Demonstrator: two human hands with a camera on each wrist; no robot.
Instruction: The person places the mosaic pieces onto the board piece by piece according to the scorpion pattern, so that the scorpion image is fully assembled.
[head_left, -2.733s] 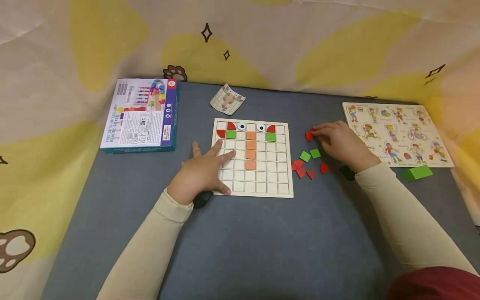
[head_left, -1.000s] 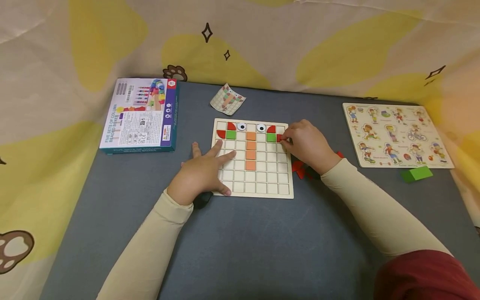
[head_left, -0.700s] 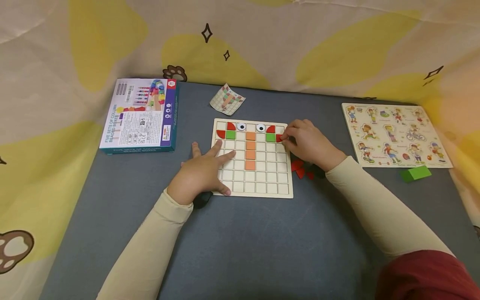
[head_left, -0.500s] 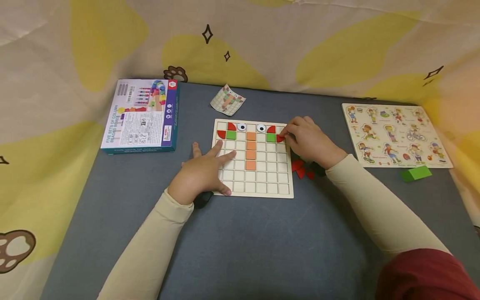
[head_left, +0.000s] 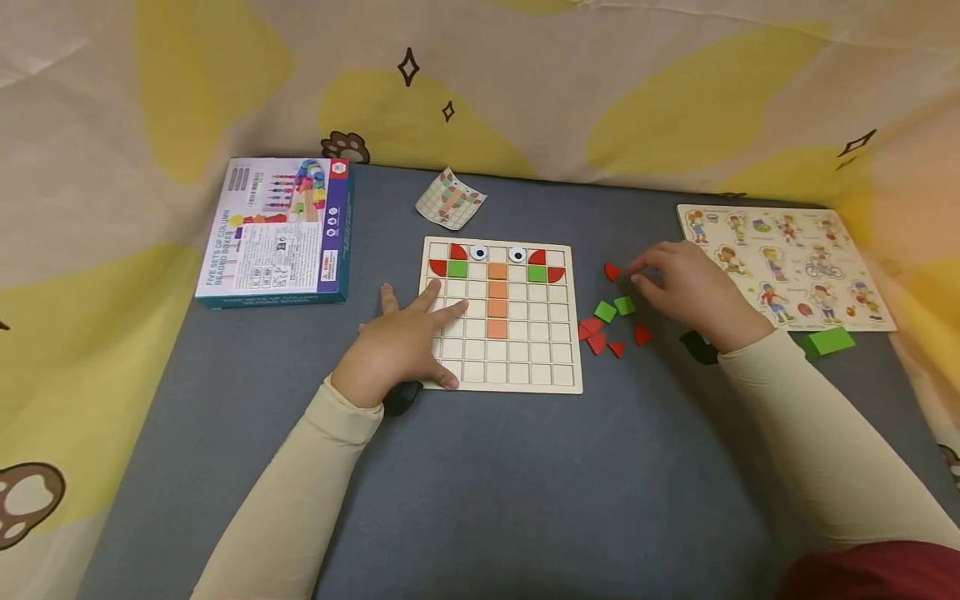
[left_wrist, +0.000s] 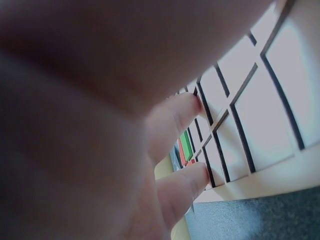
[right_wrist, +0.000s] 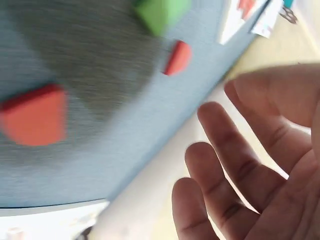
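Observation:
In the head view, my left hand lies with spread fingers across the left side of a wooden grid board. The left wrist view shows its fingertips on the grid. Set in the board are red quarter-circles, green squares, a column of orange squares and two eye pieces. To the board's right hovers my right hand, fingers loosely bent and holding nothing. Nearest its fingertips lies a loose red quarter-circle, also seen as a red piece in the right wrist view.
Beside the board lie loose green squares and several red pieces. Behind it sits a small pattern card. A boxed toy stands left; a picture puzzle board and a green block lie right.
My right hand carried a red quarter-circle from the loose pieces to the board's right end, let go of it there, and moved back right. My left hand has stayed in place.

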